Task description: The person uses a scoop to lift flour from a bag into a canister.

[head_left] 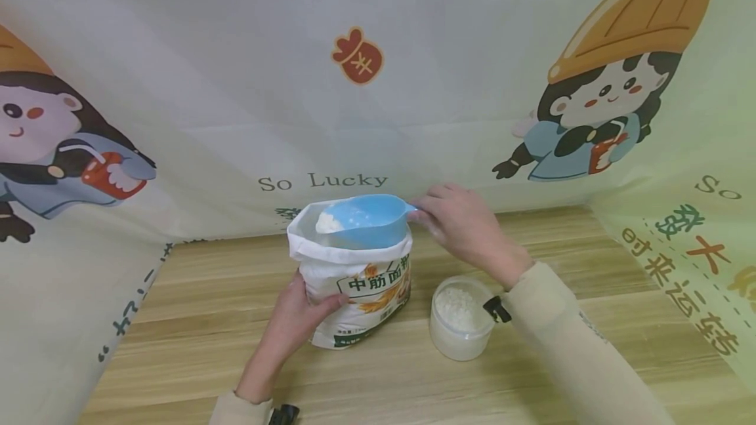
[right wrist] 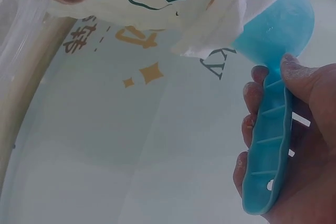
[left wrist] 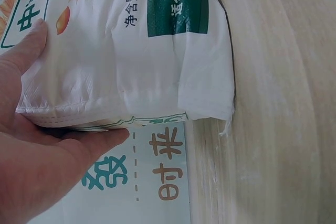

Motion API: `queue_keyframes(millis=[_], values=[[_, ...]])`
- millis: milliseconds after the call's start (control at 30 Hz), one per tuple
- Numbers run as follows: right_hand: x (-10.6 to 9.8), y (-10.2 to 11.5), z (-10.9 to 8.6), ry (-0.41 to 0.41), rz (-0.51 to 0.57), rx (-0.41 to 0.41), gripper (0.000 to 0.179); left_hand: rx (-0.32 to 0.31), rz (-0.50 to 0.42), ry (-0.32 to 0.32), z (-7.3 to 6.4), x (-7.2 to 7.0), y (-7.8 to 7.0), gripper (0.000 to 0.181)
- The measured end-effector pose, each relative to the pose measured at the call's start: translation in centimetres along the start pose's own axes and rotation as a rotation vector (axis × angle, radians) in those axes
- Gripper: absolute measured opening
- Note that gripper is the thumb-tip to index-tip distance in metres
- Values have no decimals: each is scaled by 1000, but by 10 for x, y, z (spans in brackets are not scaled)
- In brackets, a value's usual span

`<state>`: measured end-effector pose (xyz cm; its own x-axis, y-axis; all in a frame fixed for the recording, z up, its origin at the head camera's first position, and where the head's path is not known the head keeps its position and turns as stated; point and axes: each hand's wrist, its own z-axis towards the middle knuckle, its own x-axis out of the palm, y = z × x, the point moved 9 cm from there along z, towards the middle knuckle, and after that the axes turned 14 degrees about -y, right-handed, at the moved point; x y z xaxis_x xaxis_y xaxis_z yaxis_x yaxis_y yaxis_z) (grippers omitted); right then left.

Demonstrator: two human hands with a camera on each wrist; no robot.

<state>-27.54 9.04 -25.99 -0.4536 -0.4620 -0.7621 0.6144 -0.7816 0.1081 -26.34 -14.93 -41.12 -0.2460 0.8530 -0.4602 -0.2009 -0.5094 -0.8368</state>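
Note:
An opened white flour bag [head_left: 366,320] with a folded-down rim stands on the wooden tabletop. My left hand [head_left: 298,320] grips its left side, thumb on the printed front and fingers behind, as the left wrist view also shows. At the bag's mouth is a blue scoop [head_left: 378,235], with some white flour [head_left: 328,223] near its front lip. My right hand [head_left: 463,225] holds the scoop by its ribbed handle [right wrist: 269,140], fingers curled round it. Part of the scoop's bowl is hidden behind the bag's rim.
To the bag's right, below my right forearm, stands a clear round tub [head_left: 459,344] with white, lumpy contents. A printed cloth backdrop [head_left: 236,84] rises behind the wooden tabletop [head_left: 195,320] and along both sides.

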Motion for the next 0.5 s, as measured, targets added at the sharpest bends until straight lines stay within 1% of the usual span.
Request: queue_keyframes(millis=[233,500], values=[[-8,-5,-2,-37,31,21,30,6,13,-3,-1,0,0,67],[-21,-10,-8,-95,65,16,28,6,0,4,0,1,-1,67]])
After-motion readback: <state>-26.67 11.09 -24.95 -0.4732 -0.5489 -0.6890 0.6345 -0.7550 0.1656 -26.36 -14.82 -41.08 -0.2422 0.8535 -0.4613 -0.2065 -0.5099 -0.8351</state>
